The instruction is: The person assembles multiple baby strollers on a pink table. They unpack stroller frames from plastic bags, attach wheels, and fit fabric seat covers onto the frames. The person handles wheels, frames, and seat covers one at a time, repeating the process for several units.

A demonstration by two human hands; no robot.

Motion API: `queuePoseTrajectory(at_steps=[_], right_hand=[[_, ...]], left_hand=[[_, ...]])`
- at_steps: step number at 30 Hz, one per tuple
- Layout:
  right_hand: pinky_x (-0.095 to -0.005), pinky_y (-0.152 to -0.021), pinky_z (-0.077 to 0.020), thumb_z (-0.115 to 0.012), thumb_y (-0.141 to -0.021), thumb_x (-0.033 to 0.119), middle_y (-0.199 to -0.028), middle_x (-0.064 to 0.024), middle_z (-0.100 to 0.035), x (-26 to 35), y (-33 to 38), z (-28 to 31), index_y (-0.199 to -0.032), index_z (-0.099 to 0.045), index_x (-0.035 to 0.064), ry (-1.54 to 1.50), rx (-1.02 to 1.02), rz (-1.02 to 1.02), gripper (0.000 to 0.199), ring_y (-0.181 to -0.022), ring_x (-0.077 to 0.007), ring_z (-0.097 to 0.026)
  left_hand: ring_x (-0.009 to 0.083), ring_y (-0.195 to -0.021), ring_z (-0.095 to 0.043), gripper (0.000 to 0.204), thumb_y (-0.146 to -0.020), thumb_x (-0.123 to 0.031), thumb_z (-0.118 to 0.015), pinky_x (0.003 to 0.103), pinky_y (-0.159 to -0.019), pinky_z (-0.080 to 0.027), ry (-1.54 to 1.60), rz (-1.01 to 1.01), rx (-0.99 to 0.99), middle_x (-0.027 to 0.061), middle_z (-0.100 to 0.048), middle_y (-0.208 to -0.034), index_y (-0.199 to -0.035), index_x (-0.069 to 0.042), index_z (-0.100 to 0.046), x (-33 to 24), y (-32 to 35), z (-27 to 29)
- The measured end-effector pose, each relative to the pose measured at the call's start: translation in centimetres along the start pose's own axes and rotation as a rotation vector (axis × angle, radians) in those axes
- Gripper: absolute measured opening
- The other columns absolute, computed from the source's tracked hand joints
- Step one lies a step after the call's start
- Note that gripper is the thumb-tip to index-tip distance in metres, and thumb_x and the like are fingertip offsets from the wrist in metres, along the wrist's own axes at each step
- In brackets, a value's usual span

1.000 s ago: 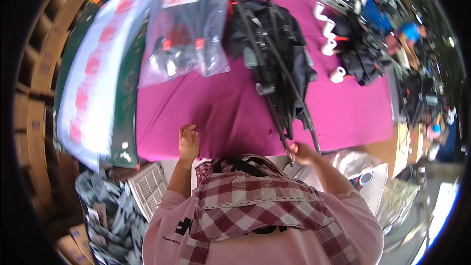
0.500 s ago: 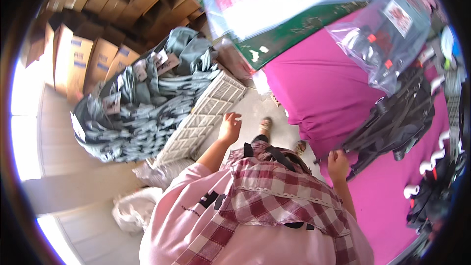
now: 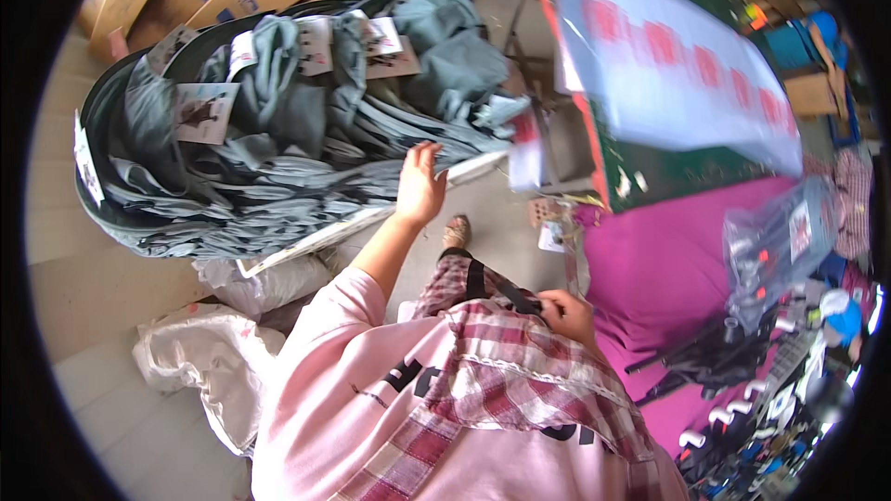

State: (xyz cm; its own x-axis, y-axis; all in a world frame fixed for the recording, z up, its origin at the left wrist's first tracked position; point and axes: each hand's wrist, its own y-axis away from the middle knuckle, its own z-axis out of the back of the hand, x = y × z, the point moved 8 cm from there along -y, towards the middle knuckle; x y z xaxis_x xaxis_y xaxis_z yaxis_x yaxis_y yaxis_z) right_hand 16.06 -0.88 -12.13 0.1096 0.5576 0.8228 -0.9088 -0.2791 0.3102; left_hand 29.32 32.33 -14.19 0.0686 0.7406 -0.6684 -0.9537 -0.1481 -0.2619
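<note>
Left hand [image 3: 419, 187] extended, fingers spread open, fingertips touching the near edge of the grey garment pile [image 3: 278, 121], which fills a white crate [image 3: 371, 218] on the floor to the person's left. Right hand [image 3: 568, 314] held against the plaid cloth [image 3: 520, 362] at the waist, fingers curled; whether it grips cannot be told. Pink table [image 3: 650, 269] to the right carries a clear bag [image 3: 780, 250].

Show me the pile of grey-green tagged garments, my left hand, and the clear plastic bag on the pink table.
pile of grey-green tagged garments [image 3: 278, 139], head view, folded cloth mid-pile
left hand [image 3: 420, 187], head view, palm
clear plastic bag [image 3: 775, 246], head view, crinkled middle
</note>
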Motion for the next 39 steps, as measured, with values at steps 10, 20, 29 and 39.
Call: queuePoseTrajectory(at_steps=[10,20,29,39], right_hand=[[-0.0317,-0.067,-0.0536,-0.066,-0.087,0.013,-0.082,-0.0122,-0.070,8.4,-9.5,-4.8,-0.100,-0.068,0.0045,0.037,0.130,0.098,0.016,-0.071,-0.0224,-0.070],[-0.0395,-0.073,-0.0524,-0.062,-0.089,0.023,-0.089,-0.0129,-0.068,5.1,-2.9,1.5,-0.097,-0.066,0.0071,0.152,-0.142,-0.096,0.018,-0.082,-0.0319,-0.066],[-0.0412,-0.077,-0.0521,-0.060,-0.090,0.028,-0.094,-0.0137,-0.068,-0.1,5.4,2.2,-0.102,-0.067,0.0072,0.028,-0.368,-0.341,0.024,-0.086,-0.0327,-0.066],[-0.0415,-0.077,-0.0521,-0.060,-0.090,0.030,-0.089,-0.0141,-0.069,-0.6,6.6,1.1,-0.103,-0.068,0.0083,0.035,-0.383,-0.446,0.027,-0.083,-0.0328,-0.067]], left_hand=[[0.0417,-0.106,-0.057,0.056,-0.082,-0.021,-0.074,0.044,-0.091,-0.048,0.054,0.411,-0.014,0.0249,-0.056,-0.114,-0.125,0.006,-0.050,16.7,-4.7,1.1],[0.0362,-0.106,-0.059,0.065,-0.084,-0.033,-0.071,0.049,-0.085,-0.050,0.034,0.892,0.094,0.0245,-0.052,-0.122,-0.135,-0.005,-0.041,30.7,-7.4,-6.3],[0.0374,-0.120,-0.053,0.064,-0.088,-0.029,-0.063,0.054,-0.083,-0.050,-0.487,0.901,-0.139,0.0240,-0.037,-0.142,-0.143,-0.020,-0.032,22.1,-10.0,-2.7],[0.0261,-0.138,-0.039,0.086,-0.071,-0.054,-0.078,0.058,-0.118,-0.015,-0.853,0.227,0.835,0.0083,-0.046,-0.145,-0.140,-0.013,-0.047,16.5,-12.2,-8.7]])
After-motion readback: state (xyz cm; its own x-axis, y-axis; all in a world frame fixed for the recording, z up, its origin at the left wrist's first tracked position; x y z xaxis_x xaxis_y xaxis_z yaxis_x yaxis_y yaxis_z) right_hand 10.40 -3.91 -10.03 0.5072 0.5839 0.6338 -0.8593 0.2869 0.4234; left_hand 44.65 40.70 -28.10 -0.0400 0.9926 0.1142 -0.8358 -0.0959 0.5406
